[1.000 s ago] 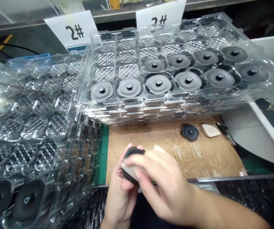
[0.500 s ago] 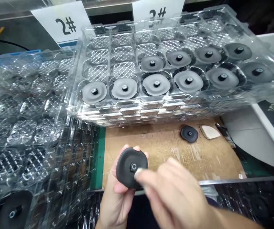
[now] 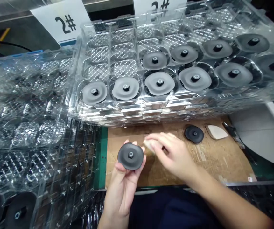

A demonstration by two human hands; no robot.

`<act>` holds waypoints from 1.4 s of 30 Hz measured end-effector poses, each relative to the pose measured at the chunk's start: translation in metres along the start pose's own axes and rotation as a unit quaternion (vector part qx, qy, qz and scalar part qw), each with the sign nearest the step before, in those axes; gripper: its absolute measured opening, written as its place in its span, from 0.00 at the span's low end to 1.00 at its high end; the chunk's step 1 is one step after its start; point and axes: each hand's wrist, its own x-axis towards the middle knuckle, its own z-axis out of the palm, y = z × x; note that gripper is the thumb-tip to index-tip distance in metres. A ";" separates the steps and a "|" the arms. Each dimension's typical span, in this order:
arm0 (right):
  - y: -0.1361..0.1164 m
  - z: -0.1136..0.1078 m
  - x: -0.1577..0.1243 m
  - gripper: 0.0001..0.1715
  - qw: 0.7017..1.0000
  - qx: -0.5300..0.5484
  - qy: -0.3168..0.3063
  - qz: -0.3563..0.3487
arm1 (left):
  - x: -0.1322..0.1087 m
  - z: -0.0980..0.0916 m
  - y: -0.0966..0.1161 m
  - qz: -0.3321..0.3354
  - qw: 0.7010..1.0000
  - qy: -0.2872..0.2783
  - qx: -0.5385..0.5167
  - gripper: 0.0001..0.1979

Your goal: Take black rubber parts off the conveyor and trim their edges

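My left hand (image 3: 122,181) holds a black rubber disc (image 3: 130,160) by its edge, above the cardboard. The disc's face tilts up, and a small hex post with a metal centre stands in its middle. To its right is my right hand (image 3: 172,156), apart from the disc, with thumb and forefinger pinched together. A pale patch shows at those fingertips, too blurred to tell whether it is a held piece. Beyond my right hand, a second black disc (image 3: 194,134) lies on the cardboard sheet (image 3: 199,165), close to a cream-coloured wedge-shaped pad (image 3: 216,132).
A stack of clear plastic trays (image 3: 127,109) stands ahead, its top tray holding several black discs (image 3: 159,83) in the nearer rows. More clear trays (image 3: 19,133) pile up at left. Behind stands a "2#" paper sign (image 3: 62,22). A dark, thin tool (image 3: 233,135) lies at right.
My right hand has drawn off the disc's centre and moved up and away to the right. The disc in my left hand has tilted and shifted slightly. The view has shifted a little.
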 end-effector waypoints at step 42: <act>-0.035 -0.022 0.005 0.14 0.969 0.034 -0.188 -0.159 | -0.012 0.002 -0.005 -0.037 0.994 0.008 0.104 0.25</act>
